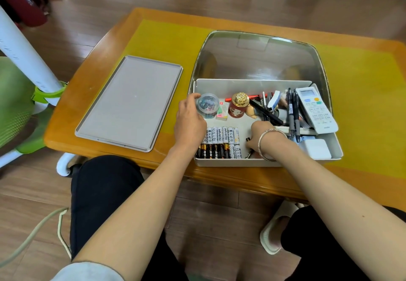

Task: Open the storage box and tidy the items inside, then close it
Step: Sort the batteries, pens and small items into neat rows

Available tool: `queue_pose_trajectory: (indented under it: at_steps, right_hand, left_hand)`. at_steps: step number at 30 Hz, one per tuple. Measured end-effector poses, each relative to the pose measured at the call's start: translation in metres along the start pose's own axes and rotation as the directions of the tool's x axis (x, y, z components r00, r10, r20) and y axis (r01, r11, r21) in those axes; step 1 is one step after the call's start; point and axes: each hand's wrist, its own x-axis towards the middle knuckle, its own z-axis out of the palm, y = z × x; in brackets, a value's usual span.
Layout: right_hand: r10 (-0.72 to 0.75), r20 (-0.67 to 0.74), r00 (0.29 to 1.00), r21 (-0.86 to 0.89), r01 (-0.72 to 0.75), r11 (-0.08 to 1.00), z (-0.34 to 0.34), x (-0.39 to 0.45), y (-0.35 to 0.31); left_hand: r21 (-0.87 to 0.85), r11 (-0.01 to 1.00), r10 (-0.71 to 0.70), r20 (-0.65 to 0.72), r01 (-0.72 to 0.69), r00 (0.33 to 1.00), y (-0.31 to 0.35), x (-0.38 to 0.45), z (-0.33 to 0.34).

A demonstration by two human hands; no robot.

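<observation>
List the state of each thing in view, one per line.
storage box: open, items inside
lid: off, flat on the table left of the box
clear tub: closed, held by the left hand
batteries: lined up in rows
remote: lying at the box's right side
right hand: reaching into the box, grasp hidden

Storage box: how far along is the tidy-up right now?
Done: the storage box is open, its lid flat on the table beside it, and the batteries lie in rows. In hand: the left hand grips a clear jar; the right hand reaches among items. Left: sorting the jumbled pens, then closing.
</observation>
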Motion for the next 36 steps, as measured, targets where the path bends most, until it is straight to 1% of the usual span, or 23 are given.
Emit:
queue_pose_trajectory:
  at_steps: [2, 4, 5, 7, 9, 11, 15, 19, 22, 25, 29, 32, 36]
  right_hand:
    - [0.016, -0.024, 1.0, 0.149, -0.012, 0.989, -0.001, 0.004, 0.0]
    - [0.015, -0.043, 0.999, 0.315, -0.001, 0.949, -0.001, 0.008, -0.001]
    - [0.008, -0.057, 0.998, 0.371, 0.014, 0.928, -0.001, 0.008, -0.001]
    - [0.002, -0.064, 0.998, 0.445, 0.026, 0.895, 0.001, 0.007, -0.002]
    - [0.003, -0.029, 1.0, 0.507, 0.012, 0.862, 0.002, 0.006, -0.002]
    - [0.001, -0.007, 1.0, 0.534, 0.003, 0.846, 0.002, 0.004, -0.001]
    - [-0.013, -0.043, 0.999, 0.463, 0.032, 0.886, -0.002, 0.001, 0.003]
    - [-0.018, 0.029, 0.999, 0.445, 0.003, 0.895, -0.003, -0.003, 0.004]
    - [-0.082, 0.024, 0.996, 0.361, 0.068, 0.93, 0.0, -0.005, 0.003]
    - [-0.132, 0.041, 0.99, 0.335, 0.111, 0.936, 0.0, -0.006, 0.002]
    - [-0.151, 0.045, 0.987, 0.305, 0.131, 0.943, 0.0, -0.005, 0.003]
    - [-0.168, 0.062, 0.984, 0.347, 0.136, 0.928, 0.0, -0.003, 0.005]
    - [-0.187, -0.008, 0.982, 0.3, 0.18, 0.937, 0.002, 0.0, 0.008]
  left_hand:
    - [-0.004, 1.0, 0.004, -0.002, -0.004, 1.0, -0.001, 0.0, 0.0]
    - [-0.005, 1.0, 0.004, -0.002, -0.004, 1.0, -0.001, 0.0, 0.0]
    - [-0.006, 1.0, 0.002, -0.003, -0.002, 1.0, -0.001, 0.0, 0.0]
    - [-0.007, 1.0, 0.0, -0.003, 0.0, 1.0, -0.001, 0.0, 0.0]
    - [-0.006, 1.0, 0.0, -0.003, 0.0, 1.0, -0.001, 0.0, 0.0]
    - [-0.01, 1.0, 0.0, -0.004, 0.0, 1.0, -0.001, 0.0, 0.001]
    - [-0.006, 1.0, -0.002, -0.007, 0.002, 1.0, 0.0, 0.0, 0.0]
    - [-0.004, 1.0, 0.003, -0.006, -0.003, 1.0, 0.0, 0.0, 0.0]
    - [-0.004, 1.0, -0.003, -0.003, 0.003, 1.0, 0.0, -0.001, 0.0]
    - [0.003, 1.0, -0.008, -0.004, 0.008, 1.0, 0.001, -0.001, -0.001]
    - [-0.003, 1.0, -0.003, -0.003, 0.003, 1.0, 0.0, -0.001, 0.0]
    - [-0.004, 1.0, -0.003, -0.007, 0.003, 1.0, 0.0, 0.0, 0.0]
    - [-0.005, 1.0, 0.004, -0.007, -0.004, 1.0, -0.001, 0.0, 0.001]
